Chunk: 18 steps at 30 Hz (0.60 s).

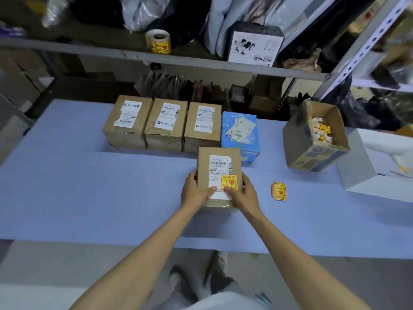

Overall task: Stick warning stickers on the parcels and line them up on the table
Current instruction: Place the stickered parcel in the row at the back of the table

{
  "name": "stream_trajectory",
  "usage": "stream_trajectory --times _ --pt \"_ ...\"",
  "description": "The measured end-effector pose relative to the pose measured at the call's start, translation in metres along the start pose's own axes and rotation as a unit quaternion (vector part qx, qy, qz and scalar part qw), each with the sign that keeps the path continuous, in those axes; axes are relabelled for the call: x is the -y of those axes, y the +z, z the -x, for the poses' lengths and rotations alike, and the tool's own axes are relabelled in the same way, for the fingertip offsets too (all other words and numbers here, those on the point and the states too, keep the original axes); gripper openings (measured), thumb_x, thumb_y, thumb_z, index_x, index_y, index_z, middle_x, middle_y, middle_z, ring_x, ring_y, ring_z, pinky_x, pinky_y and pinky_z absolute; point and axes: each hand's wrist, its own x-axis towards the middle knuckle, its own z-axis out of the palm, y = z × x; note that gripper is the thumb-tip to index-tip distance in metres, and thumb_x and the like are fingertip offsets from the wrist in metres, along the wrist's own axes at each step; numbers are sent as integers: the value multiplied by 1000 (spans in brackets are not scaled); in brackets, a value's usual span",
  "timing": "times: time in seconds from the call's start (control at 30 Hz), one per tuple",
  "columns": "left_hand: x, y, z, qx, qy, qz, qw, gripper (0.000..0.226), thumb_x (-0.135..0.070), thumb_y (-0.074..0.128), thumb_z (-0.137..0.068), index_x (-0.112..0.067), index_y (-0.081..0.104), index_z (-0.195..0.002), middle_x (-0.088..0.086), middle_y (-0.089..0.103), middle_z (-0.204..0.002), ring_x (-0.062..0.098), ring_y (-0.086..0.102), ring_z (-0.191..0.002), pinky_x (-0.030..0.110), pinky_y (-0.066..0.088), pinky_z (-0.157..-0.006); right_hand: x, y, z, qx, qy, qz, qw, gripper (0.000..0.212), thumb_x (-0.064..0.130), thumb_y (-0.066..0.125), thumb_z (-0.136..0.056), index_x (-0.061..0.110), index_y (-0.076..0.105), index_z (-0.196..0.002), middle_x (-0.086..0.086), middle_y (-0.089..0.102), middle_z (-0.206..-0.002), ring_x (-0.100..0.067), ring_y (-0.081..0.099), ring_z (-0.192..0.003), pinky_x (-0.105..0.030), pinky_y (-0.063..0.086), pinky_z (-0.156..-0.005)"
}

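Spanning the width of the view, a pale blue flat tabletop (89, 186) lies below a grey metal shelving rack (201, 61) crowded with bags and boxes. At the table's right edge sits a white cardboard box (366, 173). Just to its left is an open brown cardboard carton (312, 157), which holds a heap of yellow and white paper scraps (320, 130).

Along the far side of the table, a row of three brown cardboard parcels (166, 125) stands side by side, each with a white shipping label on top. A blue wrapped parcel (240, 139) stands against the right end of the row.

Nearer the person, in front of the row's right end, a fifth brown cardboard parcel (218, 162) stands on the table with a white label on top. The left hand (196, 189) clasps its left side, fingers curled round the edge and thumb laid across the label. The right hand (242, 193) clasps its right side, with the thumb pressing on the lower edge of a yellow and red warning sticker (229, 182) that lies on the parcel's top, overlapping the label's right corner.

On the shelf above stands a roll of yellow warning stickers (158, 41). A few loose yellow stickers (278, 191) lie on the table to the right of the right hand, apart from it.
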Motion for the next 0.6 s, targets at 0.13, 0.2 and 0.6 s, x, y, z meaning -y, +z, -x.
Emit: stream_trajectory --times 0.13,0.2,0.6 --pt "-28 3 2 2 47 23 999 86 -25 81 -71 -26 35 -143 -2 52 -138 20 52 -122 42 45 -103 16 -18 1 -34 -22 -27 999 59 18 71 -82 23 46 -135 8 64 -116 -10 63 -104 -30 52 -87" --pt "-45 11 3 16 61 26 998 87 -26 81 -72 -27 33 -145 -3 52 -138 20 52 -123 43 44 -103 22 -34 0 -53 -35 -28 998 53 17 67 -85 23 47 -134 8 64 -116 -6 63 -102 -27 52 -86" --pt "-152 111 -30 119 98 28 988 73 -21 77 -78 -21 39 -141 1 54 -136 20 52 -120 34 44 -99 39 -152 -63 -145 -37 -11 989 33 15 56 -92 22 51 -125 1 65 -116 -17 62 -106 -35 52 -87"
